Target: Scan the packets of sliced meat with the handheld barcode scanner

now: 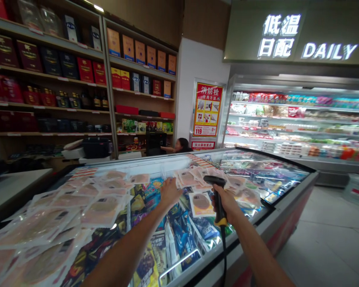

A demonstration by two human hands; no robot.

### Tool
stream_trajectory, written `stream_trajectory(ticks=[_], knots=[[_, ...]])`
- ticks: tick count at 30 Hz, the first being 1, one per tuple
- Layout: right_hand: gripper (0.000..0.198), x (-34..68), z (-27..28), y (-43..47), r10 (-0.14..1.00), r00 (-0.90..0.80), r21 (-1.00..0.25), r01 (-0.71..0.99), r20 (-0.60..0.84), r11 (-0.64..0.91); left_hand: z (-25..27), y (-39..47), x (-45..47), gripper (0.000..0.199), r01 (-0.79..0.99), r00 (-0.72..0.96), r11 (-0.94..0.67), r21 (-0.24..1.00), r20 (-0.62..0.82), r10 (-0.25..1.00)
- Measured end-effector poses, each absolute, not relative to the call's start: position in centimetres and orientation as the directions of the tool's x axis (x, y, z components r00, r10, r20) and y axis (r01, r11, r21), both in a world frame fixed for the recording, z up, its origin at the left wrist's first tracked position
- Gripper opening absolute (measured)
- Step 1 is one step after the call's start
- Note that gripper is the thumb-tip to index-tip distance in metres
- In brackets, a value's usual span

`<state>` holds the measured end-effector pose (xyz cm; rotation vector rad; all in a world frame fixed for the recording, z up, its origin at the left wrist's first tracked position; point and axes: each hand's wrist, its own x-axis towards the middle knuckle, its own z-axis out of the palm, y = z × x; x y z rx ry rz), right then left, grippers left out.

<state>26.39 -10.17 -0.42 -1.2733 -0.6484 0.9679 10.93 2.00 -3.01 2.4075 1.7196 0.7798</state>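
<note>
My right hand point(227, 201) is wrapped round the grip of a black and yellow barcode scanner point(217, 199), whose head points forward and left and whose cable hangs down. Just left of the scanner, one flat clear packet point(201, 202) with a round tan item inside lies on the chest freezer's glass lid. My left hand point(171, 192) reaches across the lid, its fingers slightly apart and bent, with nothing visible in them. Beside its fingertips lies a pile of similar packets point(187, 177). Many more packets point(101, 209) spread in overlapping layers to the left.
Bagged frozen goods point(182, 231) show through the freezer glass. The freezer's rim point(275, 217) runs along the right. Shelves of boxed goods point(142, 54) stand behind, and a lit chilled display point(299, 123) is at the right. A person point(182, 145) is partly visible beyond the freezer.
</note>
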Motion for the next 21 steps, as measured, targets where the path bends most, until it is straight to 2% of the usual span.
stream_trajectory(ticks=[7, 11, 14, 21], knots=[[0.025, 26.9, 0.1, -10.3, 0.858, 0.503, -0.976, -0.216, -0.104, 0.008, -2.9, 7.8, 4.4, 0.053, 0.946, 0.061, -0.153, 0.285, 0.307, 0.950], [0.023, 28.3, 0.2, -10.5, 0.809, 0.575, -0.978, -0.207, -0.125, -0.004, -3.9, 10.4, 2.0, 0.051, 0.965, 0.038, -0.097, 0.244, 0.237, 0.971], [0.025, 29.5, 0.0, -10.5, 0.778, 0.613, -0.978, -0.210, -0.139, -0.009, -4.3, 11.3, 1.1, 0.051, 0.975, 0.068, -0.101, 0.197, 0.166, 0.984], [0.025, 30.9, -0.2, -10.6, 0.758, 0.640, -0.976, -0.218, -0.128, 0.019, -3.2, 9.7, 2.0, 0.047, 0.975, 0.179, -0.196, 0.102, 0.154, 0.972]])
